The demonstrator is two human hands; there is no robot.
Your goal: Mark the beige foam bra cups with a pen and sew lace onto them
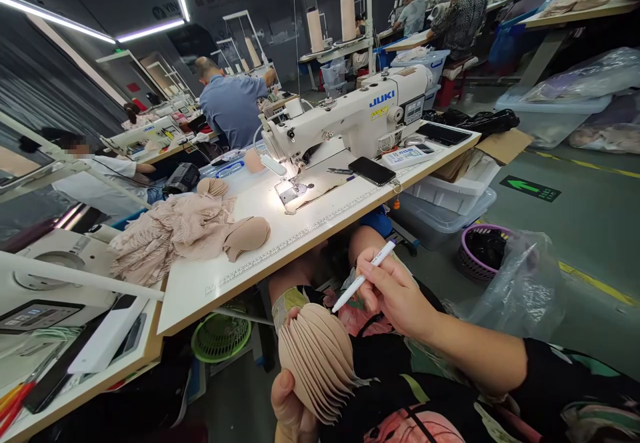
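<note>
In my left hand (293, 406) is a stack of beige molded bra cups (315, 356), nested so their edges fan out over my lap. The thumb shows in front, and the stack hides most of the other fingers. My right hand (393, 289) grips a white marker pen (363, 277) between thumb and fingers. Its tip points down-left, close to the top edge of the stack; I cannot tell whether they touch. On the sewing table lie another beige cup piece (247, 236) and a heap of beige lace fabric (175, 229).
A white JUKI sewing machine (340, 116) stands on the table (225, 296), its lamp lit. Nearby lies a black phone (373, 171). Below are a green basket (221, 336) and a purple basket (483, 253). Red-handled scissors (15, 406) lie lower left. Other people sit at machines behind.
</note>
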